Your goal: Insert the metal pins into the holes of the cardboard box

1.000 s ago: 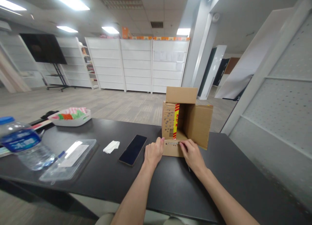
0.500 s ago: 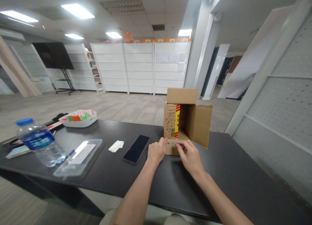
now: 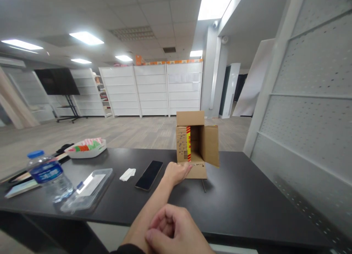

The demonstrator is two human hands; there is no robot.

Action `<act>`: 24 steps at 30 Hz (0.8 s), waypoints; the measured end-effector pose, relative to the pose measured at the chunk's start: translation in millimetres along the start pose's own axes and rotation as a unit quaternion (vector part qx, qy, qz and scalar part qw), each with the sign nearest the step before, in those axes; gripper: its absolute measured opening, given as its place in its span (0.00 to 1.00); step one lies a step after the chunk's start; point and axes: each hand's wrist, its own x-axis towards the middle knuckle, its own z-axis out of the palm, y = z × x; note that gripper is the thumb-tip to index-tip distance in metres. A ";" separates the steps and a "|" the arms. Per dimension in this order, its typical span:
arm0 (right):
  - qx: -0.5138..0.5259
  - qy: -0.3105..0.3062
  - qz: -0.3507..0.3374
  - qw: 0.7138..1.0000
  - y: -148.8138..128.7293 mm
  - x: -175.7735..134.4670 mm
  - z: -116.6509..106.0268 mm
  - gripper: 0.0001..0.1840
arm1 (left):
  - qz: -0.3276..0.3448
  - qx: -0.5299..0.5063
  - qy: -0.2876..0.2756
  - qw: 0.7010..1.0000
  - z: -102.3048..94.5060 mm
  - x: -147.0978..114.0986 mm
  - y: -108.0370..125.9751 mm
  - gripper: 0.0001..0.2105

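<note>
An open cardboard box point(image 3: 181, 147) with a red-and-yellow tape strip stands on the dark table point(image 3: 233, 202). My left hand point(image 3: 177, 173) is closed at the left end of the box's front flap point(image 3: 198, 172), fingers over its edge. Small dark spots run along that edge. Below the flap a thin dark rod-like thing point(image 3: 204, 186) sticks out over the table. Close to the camera, my right hand point(image 3: 176, 228) is curled in front of my left forearm, its hollow showing nothing held. Whether its fingertips touch the forearm I cannot tell.
Left of the box lie a phone point(image 3: 149, 175), a crumpled white tissue point(image 3: 128, 174) and a clear plastic case point(image 3: 88, 190). A water bottle point(image 3: 51, 175) stands farther left, near a white basket point(image 3: 88, 153) with colourful contents. A perforated panel point(image 3: 302, 129) rises at right.
My right hand has left the front flap and come back towards me, near my left forearm. My left hand stays at the flap. The camera view has shifted.
</note>
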 end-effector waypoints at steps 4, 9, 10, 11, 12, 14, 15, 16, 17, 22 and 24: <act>0.033 -0.069 0.044 0.996 -3.4 -12.1 -2.9 0.07 | 0.025 0.023 -0.016 0.999 -5.8 -1.5 -1.1 0.25; 0.017 -0.144 0.016 0.989 4.5 -17.8 -8.1 0.12 | 0.058 0.046 -0.035 0.997 -13.2 -3.5 -0.5 0.27; 0.008 -0.155 0.009 0.988 4.5 -18.8 -9.4 0.12 | 0.062 0.049 -0.039 0.996 -14.0 -3.8 0.0 0.27; -0.002 -0.163 -0.002 0.987 3.6 -20.1 -10.7 0.11 | 0.063 0.049 -0.042 0.996 -14.5 -3.9 0.5 0.27; -0.012 -0.167 -0.016 0.986 2.2 -21.7 -11.9 0.10 | 0.062 0.046 -0.045 0.996 -15.0 -4.1 1.2 0.27; -0.034 -0.167 -0.049 0.984 -1.9 -25.7 -14.0 0.06 | 0.059 0.038 -0.051 0.996 -15.7 -4.1 2.7 0.26; -0.047 -0.163 -0.065 0.983 -4.1 -27.6 -14.6 0.04 | 0.059 0.035 -0.053 0.996 -16.1 -4.1 3.4 0.26; -0.063 -0.154 -0.081 0.983 -6.0 -29.1 -15.0 0.02 | 0.059 0.032 -0.054 0.996 -16.7 -4.0 4.0 0.26; -0.081 -0.142 -0.098 0.982 -7.6 -30.0 -15.0 0.02 | 0.059 0.029 -0.055 0.996 -17.4 -3.9 4.6 0.26; -0.238 0.039 -0.207 0.948 -9.3 -23.8 -14.1 0.04 | 0.061 0.015 -0.060 0.996 -21.7 -2.4 7.0 0.25; -0.293 0.097 -0.218 0.926 -9.1 -19.6 -15.1 0.04 | 0.072 0.025 -0.061 0.995 -23.1 -1.8 7.6 0.25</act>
